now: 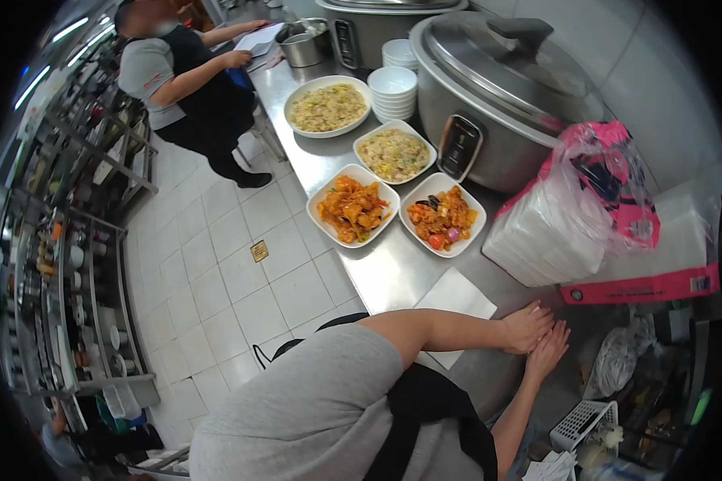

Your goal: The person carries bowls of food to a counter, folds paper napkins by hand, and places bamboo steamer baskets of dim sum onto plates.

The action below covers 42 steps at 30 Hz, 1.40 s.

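My left hand and my right hand touch each other near the counter's right end, fingers stretched out and nothing visible in them. Just left of them a white paper sheet lies on the steel counter, partly under my left forearm. Beyond it stand two square white dishes of orange-sauced pieces, a left dish and a right dish. Farther up are a square dish of fried rice and a larger oval plate of fried rice.
Two large rice cookers, the nearer cooker and a farther one, line the wall beside stacked white bowls. A plastic-wrapped white pack lies right. A co-worker stands at the counter's far end near a metal pot.
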{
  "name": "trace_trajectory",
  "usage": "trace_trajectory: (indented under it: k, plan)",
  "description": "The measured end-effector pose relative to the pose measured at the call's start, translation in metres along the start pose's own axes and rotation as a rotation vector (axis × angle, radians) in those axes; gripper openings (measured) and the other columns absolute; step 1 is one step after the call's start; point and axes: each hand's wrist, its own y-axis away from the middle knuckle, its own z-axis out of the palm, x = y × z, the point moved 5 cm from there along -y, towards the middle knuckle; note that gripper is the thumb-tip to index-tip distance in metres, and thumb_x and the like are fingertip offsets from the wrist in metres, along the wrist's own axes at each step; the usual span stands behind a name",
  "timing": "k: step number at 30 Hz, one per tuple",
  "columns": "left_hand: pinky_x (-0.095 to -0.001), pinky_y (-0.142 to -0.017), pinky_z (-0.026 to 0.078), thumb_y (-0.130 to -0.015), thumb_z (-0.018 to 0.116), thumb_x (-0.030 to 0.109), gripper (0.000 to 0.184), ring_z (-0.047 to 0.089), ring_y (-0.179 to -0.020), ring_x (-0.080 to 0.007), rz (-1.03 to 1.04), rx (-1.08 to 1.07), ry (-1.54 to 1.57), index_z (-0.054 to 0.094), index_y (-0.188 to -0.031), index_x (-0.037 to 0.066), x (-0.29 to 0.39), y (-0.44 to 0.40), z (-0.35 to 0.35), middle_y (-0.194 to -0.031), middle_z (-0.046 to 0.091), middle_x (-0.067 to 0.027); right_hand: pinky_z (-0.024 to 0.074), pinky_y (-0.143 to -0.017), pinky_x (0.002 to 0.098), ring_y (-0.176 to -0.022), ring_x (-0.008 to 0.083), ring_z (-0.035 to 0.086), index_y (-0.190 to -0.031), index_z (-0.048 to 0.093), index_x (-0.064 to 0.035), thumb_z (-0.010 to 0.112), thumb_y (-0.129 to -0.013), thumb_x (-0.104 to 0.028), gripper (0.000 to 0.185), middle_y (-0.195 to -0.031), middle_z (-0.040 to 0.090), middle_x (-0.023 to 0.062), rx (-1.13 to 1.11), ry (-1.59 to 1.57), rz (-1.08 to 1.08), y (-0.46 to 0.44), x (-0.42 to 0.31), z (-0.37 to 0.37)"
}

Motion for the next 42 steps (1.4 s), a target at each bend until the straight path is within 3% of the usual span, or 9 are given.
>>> trace_trajectory:
  k: [8,13,15,16,18,19,22,29,42]
  plan:
    - [-0.0502,-0.101,0.025,-0.080,0.047,0.032,0.055,0.034,-0.123,-0.0301,-0.029,-0.126,0.028,0.041,-0.124,0.000,-0.001,0.000,0.001,-0.130,0.039,-0.0185,0.0180,-0.104,0.0498,-0.131,0.0293,0.025,-0.130,0.038,-0.0020,0.032,-0.093,-0.026,0.045,-0.137,0.035,0.0118,-0.056,0.006,0.032,-0.003,0.003,0.000]
    - [-0.0487,-0.101,0.025,-0.082,0.050,0.032,0.055,0.031,-0.125,-0.0328,0.019,-0.009,0.150,0.039,-0.125,0.000,-0.003,0.019,-0.069,-0.133,0.035,-0.0193,0.0160,-0.105,0.0499,-0.132,0.0307,0.021,-0.132,0.035,-0.0029,0.040,-0.090,-0.022,0.046,-0.140,0.030,0.0126,-0.003,0.102,0.145,0.001,-0.036,-0.047]
    - [-0.0436,-0.099,0.030,-0.082,0.053,0.027,0.052,0.037,-0.119,-0.0337,0.058,0.024,0.335,0.040,-0.124,0.000,-0.005,0.048,-0.118,-0.129,0.039,-0.0194,0.0155,-0.105,0.0501,-0.133,0.0310,0.018,-0.133,0.033,-0.0037,0.046,-0.087,-0.018,0.050,-0.141,0.027,0.0141,0.166,-0.101,-0.057,0.009,-0.076,-0.081]
    - [-0.0417,-0.095,0.033,-0.081,0.054,0.024,0.046,0.041,-0.114,-0.0332,-0.021,-0.017,0.409,0.043,-0.120,0.001,-0.010,0.067,-0.138,-0.123,0.043,-0.0184,0.0197,-0.104,0.0473,-0.131,0.0314,0.024,-0.130,0.038,-0.0026,0.051,-0.083,-0.013,0.050,-0.138,0.031,0.0154,0.204,-0.247,-0.225,0.019,-0.100,-0.092]
    - [-0.0394,-0.088,0.038,-0.080,0.056,0.021,0.038,0.046,-0.103,-0.0320,-0.169,-0.049,0.414,0.049,-0.112,0.003,-0.023,0.110,-0.169,-0.112,0.049,-0.0159,0.0249,-0.103,0.0432,-0.126,0.0322,0.031,-0.123,0.044,-0.0004,0.054,-0.079,-0.010,0.046,-0.134,0.036,0.0168,-0.064,-0.607,-0.220,0.047,-0.142,-0.089]
    - [-0.0390,-0.084,0.039,-0.079,0.057,0.021,0.034,0.048,-0.097,-0.0313,-0.239,-0.043,0.349,0.051,-0.107,0.003,-0.029,0.133,-0.178,-0.106,0.052,-0.0144,0.0291,-0.101,0.0403,-0.122,0.0328,0.037,-0.116,0.049,0.0003,0.057,-0.077,-0.011,0.042,-0.131,0.040,0.0169,-0.145,-0.499,-0.412,0.062,-0.162,-0.083]
    - [-0.0394,-0.082,0.039,-0.074,0.061,0.023,0.034,0.048,-0.096,-0.0294,-0.316,-0.057,0.271,0.054,-0.102,0.005,-0.029,0.184,-0.190,-0.101,0.052,-0.0114,0.0347,-0.093,0.0428,-0.111,0.0355,0.042,-0.109,0.051,-0.0017,0.069,-0.066,-0.017,0.050,-0.120,0.046,0.0176,-0.399,-0.570,-0.594,0.101,-0.215,-0.084]
    - [-0.0393,-0.086,0.036,-0.066,0.068,0.019,0.042,0.045,-0.105,-0.0257,-0.255,-0.081,0.181,0.051,-0.102,0.008,-0.023,0.222,-0.189,-0.110,0.049,-0.0080,0.0398,-0.082,0.0399,-0.098,0.0345,0.047,-0.093,0.050,-0.0021,0.067,-0.062,-0.010,0.037,-0.107,0.049,0.0169,-0.322,-0.496,-0.713,0.105,-0.227,-0.064]
    - [-0.0365,-0.081,0.040,-0.074,0.062,0.015,0.017,0.051,-0.094,-0.0225,-0.332,-0.106,0.330,0.054,-0.087,0.005,-0.031,0.224,-0.196,-0.094,0.057,-0.0052,0.0431,-0.083,0.0376,-0.098,0.0328,0.054,-0.083,0.059,-0.0018,0.068,-0.064,-0.005,0.021,-0.106,0.059,0.0157,-0.576,-0.723,-0.594,0.089,-0.206,-0.058]
